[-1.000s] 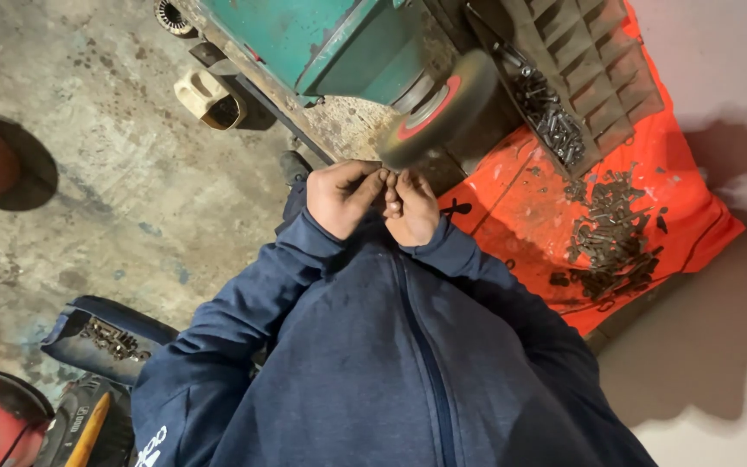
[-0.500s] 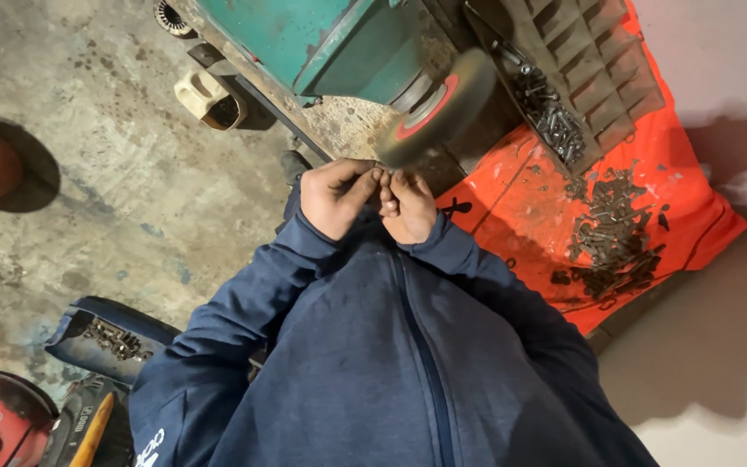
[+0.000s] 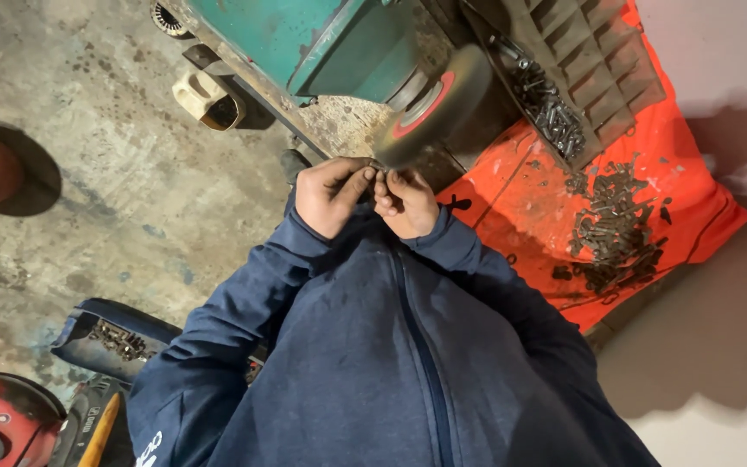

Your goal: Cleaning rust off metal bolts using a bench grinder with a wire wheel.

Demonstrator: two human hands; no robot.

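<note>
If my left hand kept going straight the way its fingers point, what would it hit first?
Probably the right hand: the left hand points its fingers across at it, nearly touching. The grinder wheel sits just beyond, though depth is unclear.

A person wears a dark navy zip-up top [image 3: 408,363]. Its zipper [image 3: 421,355] runs from twelve o'clock down toward six. Long sleeves end in ribbed cuffs [image 3: 300,238]. A small white marking [image 3: 150,450] sits at seven o'clock.
</note>
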